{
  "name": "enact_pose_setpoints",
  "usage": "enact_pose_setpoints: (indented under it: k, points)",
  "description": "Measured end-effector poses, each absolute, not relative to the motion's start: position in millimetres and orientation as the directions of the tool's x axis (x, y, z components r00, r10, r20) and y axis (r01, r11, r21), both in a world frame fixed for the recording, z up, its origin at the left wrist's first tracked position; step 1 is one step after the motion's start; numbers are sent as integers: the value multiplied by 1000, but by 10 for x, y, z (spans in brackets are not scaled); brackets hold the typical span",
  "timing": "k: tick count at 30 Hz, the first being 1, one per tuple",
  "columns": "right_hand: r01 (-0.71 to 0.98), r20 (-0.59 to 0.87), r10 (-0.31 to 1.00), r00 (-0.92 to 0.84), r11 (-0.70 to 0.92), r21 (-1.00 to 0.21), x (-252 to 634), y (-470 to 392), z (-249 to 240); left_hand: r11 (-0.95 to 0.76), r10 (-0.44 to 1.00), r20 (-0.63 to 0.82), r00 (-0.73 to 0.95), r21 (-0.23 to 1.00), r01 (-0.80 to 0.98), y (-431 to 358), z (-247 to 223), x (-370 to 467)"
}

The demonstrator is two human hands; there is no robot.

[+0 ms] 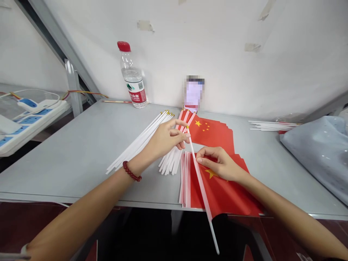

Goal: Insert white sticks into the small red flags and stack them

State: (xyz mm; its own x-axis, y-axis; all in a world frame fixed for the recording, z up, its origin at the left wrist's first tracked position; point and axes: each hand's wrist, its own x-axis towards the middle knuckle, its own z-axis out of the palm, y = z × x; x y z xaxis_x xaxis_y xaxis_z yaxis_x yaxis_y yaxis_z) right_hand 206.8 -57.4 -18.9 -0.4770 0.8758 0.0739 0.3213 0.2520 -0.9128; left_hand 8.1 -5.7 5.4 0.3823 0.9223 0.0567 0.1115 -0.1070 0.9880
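Observation:
A white flag stick (214,239) with a gold tip slants down past the table's front edge. Near that tip, my left hand (170,136) pinches the stick between its thumb and fingers. The pale sleeve of a red flag (220,197) with yellow stars is around the stick. My right hand (221,163) is closed in a pinch on the flag at the sleeve's upper end. Beneath lie more flags with pale edges (185,181). Flags on sticks (217,130) are stacked behind my hands. Left of them lies a bundle of bare gold-tipped sticks (136,145).
A water bottle (133,85) with a red cap stands by the back wall. A blurred phone (193,92) leans there too. At right are loose white sticks (272,125) and a pale blue plastic bag (320,152). A power strip (32,121) sits at far left.

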Motion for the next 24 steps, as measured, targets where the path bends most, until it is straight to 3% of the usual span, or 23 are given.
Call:
enact_pose_setpoints:
  k: [7,12,17,24]
  points:
    - [365,126,922,-366,266,-892,2093,-532,-189,-126,736,-35,676,974,188,-112,106,80]
    - [360,138,938,-317,254,-898,2081,-525,-211,-93,711,-88,698,972,217,-110,104,71]
    - [284,191,979,-76,204,-937,2152,-456,-177,18,683,-196,703,967,252,-155,77,83]
    - [150,206,940,272,170,-974,2428,-325,-17,-37,594,-310,742,911,410,-215,176,40]
